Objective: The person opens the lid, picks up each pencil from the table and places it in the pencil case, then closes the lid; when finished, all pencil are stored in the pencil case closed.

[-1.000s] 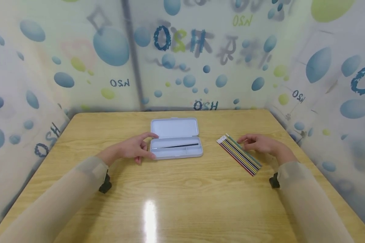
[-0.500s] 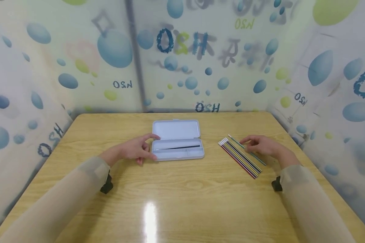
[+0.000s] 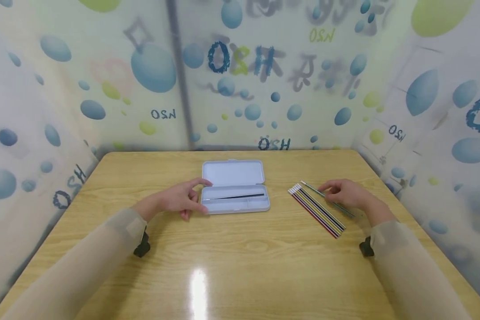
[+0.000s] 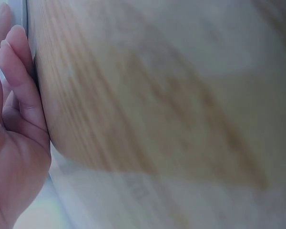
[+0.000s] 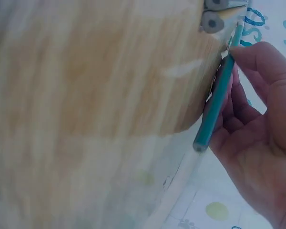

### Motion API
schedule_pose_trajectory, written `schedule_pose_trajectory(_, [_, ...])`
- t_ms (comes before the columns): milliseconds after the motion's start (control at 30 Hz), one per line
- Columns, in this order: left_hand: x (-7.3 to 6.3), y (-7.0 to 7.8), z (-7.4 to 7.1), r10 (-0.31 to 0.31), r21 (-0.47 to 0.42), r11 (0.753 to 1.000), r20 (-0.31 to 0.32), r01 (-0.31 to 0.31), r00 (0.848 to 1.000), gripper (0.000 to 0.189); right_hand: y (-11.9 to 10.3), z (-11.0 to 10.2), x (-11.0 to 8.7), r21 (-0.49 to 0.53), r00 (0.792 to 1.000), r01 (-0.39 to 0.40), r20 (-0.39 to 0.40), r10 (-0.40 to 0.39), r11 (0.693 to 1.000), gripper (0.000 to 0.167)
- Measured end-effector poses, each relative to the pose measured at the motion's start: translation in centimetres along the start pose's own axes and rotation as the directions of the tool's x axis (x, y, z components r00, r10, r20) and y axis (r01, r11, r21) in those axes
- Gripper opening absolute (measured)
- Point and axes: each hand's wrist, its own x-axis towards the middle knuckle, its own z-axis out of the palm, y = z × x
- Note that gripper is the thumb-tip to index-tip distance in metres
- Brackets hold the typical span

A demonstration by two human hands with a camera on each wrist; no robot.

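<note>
A pale blue pencil case point(image 3: 228, 206) lies open on the wooden table, its lid point(image 3: 234, 172) folded back. One slim dark pencil point(image 3: 240, 196) lies in its long compartment. My left hand point(image 3: 178, 198) holds the case's left end, index finger at the hinge side and thumb at the front corner. To the right, my right hand point(image 3: 346, 193) pinches a green pencil point(image 5: 219, 98) between thumb and fingers, its far end near the tabletop. Beside it several striped pencils point(image 3: 318, 211) in red, yellow and black lie in a flat row, white ends pointing away.
The wooden table point(image 3: 248, 258) runs back to a wall point(image 3: 240, 89) covered in blue and green drop prints. Similar printed walls stand at both sides. A dark wrist device point(image 3: 142, 246) shows under the left sleeve.
My right hand has drawn the green pencil sideways to the right, away from the row, and a gap has opened between them. The left hand keeps its hold on the case.
</note>
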Motion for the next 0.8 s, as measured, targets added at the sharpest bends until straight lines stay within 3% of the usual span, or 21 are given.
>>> schedule_pose_trajectory(100, [0.0,-0.1,0.1,0.007,-0.008,1.000,0.004,-0.007,1.000,0.094,0.1,0.0,0.0,-0.036,0.999,0.010,-0.034,-0.011,0.999,0.035])
schedule_pose_trajectory(267, [0.1,-0.2,0.1,0.008,-0.005,1.000,0.004,-0.008,1.000,0.093,-0.2,-0.3,-0.3,0.018,0.997,0.023,-0.074,-0.021,1.000,0.037])
schedule_pose_trajectory(400, [0.1,-0.3,-0.1,-0.001,0.000,1.000,0.005,0.001,1.000,0.093,-1.2,-0.6,-0.5,0.064,0.992,0.057,-0.116,-0.050,0.996,0.034])
schedule_pose_trajectory(500, [0.1,-0.3,-0.1,-0.007,0.001,1.000,0.005,0.007,1.000,0.094,-2.3,-0.8,-0.4,0.033,0.985,0.097,-0.147,-0.092,0.995,0.032])
schedule_pose_trajectory(800, [0.2,-0.4,-0.2,-0.001,0.007,1.000,0.005,0.001,1.000,0.095,-6.3,-0.1,0.9,0.046,0.979,0.186,-0.096,-0.181,0.981,0.031])
